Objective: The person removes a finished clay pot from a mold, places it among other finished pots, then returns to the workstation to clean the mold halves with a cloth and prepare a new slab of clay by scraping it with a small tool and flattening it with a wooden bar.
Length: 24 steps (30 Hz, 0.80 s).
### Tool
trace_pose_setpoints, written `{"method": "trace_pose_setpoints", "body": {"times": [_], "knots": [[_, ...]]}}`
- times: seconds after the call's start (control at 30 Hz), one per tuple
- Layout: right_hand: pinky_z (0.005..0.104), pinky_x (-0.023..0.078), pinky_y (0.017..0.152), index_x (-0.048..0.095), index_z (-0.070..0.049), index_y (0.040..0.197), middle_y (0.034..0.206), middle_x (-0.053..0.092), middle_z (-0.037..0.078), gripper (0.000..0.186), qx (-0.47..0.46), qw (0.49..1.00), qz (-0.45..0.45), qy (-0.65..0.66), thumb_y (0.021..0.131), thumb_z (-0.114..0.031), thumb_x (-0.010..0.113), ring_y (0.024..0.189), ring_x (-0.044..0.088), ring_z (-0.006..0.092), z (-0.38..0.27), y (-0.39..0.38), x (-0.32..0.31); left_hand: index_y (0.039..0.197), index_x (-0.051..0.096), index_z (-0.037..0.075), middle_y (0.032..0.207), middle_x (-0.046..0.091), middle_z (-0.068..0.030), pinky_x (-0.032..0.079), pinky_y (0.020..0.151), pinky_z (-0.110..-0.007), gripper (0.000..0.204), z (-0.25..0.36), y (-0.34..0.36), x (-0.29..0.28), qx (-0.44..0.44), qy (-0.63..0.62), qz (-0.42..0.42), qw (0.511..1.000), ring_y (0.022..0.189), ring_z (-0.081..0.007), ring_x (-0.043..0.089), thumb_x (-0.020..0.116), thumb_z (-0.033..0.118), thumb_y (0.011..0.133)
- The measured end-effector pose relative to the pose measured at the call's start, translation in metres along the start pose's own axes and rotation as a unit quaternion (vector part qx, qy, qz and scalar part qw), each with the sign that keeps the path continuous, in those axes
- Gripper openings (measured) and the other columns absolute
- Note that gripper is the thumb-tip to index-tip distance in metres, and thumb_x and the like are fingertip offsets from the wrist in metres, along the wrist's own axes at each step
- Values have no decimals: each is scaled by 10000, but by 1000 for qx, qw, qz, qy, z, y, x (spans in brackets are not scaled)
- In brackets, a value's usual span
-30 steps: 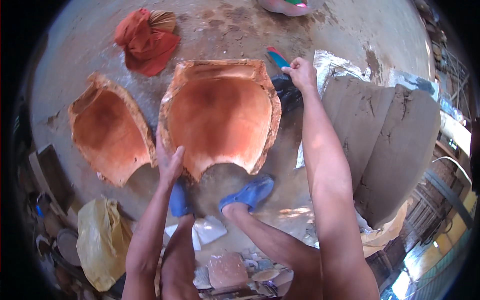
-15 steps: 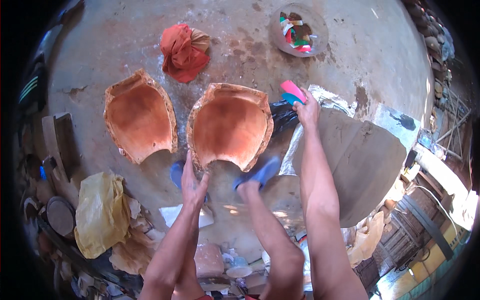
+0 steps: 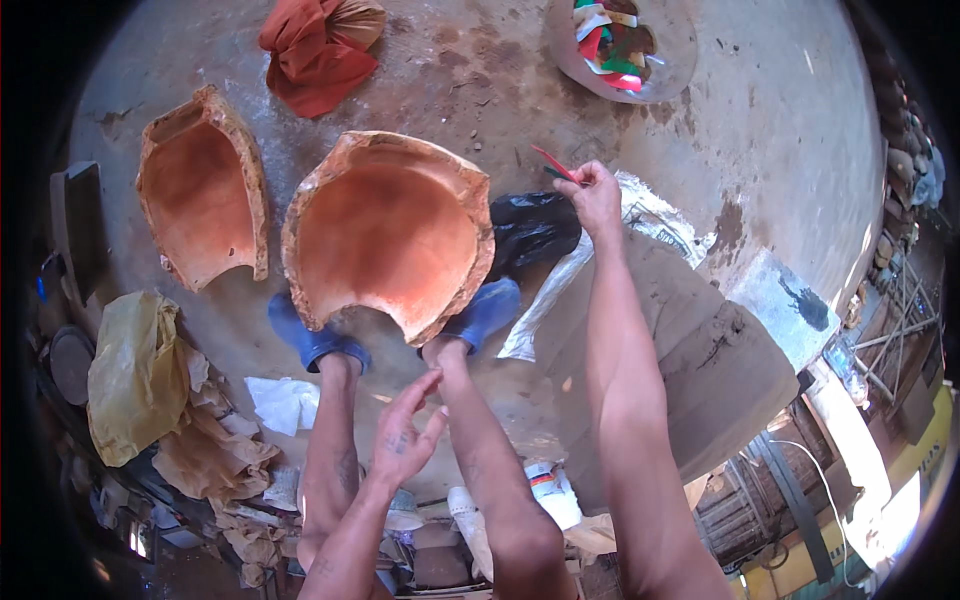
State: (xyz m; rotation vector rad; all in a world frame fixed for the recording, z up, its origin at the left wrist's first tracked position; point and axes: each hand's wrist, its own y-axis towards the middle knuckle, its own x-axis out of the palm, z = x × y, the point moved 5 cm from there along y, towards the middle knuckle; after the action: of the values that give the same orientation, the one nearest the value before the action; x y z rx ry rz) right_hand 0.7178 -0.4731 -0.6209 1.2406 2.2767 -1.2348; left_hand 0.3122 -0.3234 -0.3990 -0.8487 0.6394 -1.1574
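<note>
My right hand [image 3: 594, 200] is closed on thin flat scrapers [image 3: 556, 165], one red-pink and one dark blue-green, seen nearly edge-on. It is above the far left corner of a big grey clay block [image 3: 690, 350]. With fingers stretched and nothing in it, my left hand [image 3: 408, 440] hovers in front of my right shin. A hollow, reddish-brown mould half [image 3: 390, 240] with a rough, chipped rim lies between my blue clogs [image 3: 482, 312], its notched end toward me. To its left is a second, similar mould half [image 3: 203, 200].
A bowl [image 3: 675, 75] with coloured pieces and a bundled red cloth [image 3: 315, 60] are at the far side. Black plastic [image 3: 535, 230] and a white sack [image 3: 650, 205] border the clay. Crumpled yellow plastic [image 3: 130, 380] lies at left, a white sheet [image 3: 283, 403] by my left foot.
My left hand has come away from the right mould half's near rim, toward me. The scrapers have turned from flat-on to edge-on. The whole view has shifted, and my feet now flank the mould half.
</note>
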Motion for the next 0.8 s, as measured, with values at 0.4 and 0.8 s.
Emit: {"method": "trace_pose_setpoints", "body": {"times": [0.4, 0.8], "knots": [[308, 559, 744, 729, -3, 1107, 898, 757, 62, 228, -78, 994, 14, 81, 899, -23, 823, 825, 693, 110, -111, 14, -48, 1514, 628, 72, 1420, 717, -211, 562, 1097, -465, 554, -5, 23, 48, 2, 36, -27, 999, 1280, -365, 717, 731, 169, 979], [413, 545, 800, 818, -42, 1193, 884, 779, 104, 403, 4, 992, -111, -58, 930, -346, 842, 841, 734, 225, -19, 22, 4, 1525, 624, 96, 1379, 727, -222, 588, 1037, -463, 611, -29, 33, 34, 19, 57, -34, 998, 1229, -362, 737, 716, 100, 921]]}}
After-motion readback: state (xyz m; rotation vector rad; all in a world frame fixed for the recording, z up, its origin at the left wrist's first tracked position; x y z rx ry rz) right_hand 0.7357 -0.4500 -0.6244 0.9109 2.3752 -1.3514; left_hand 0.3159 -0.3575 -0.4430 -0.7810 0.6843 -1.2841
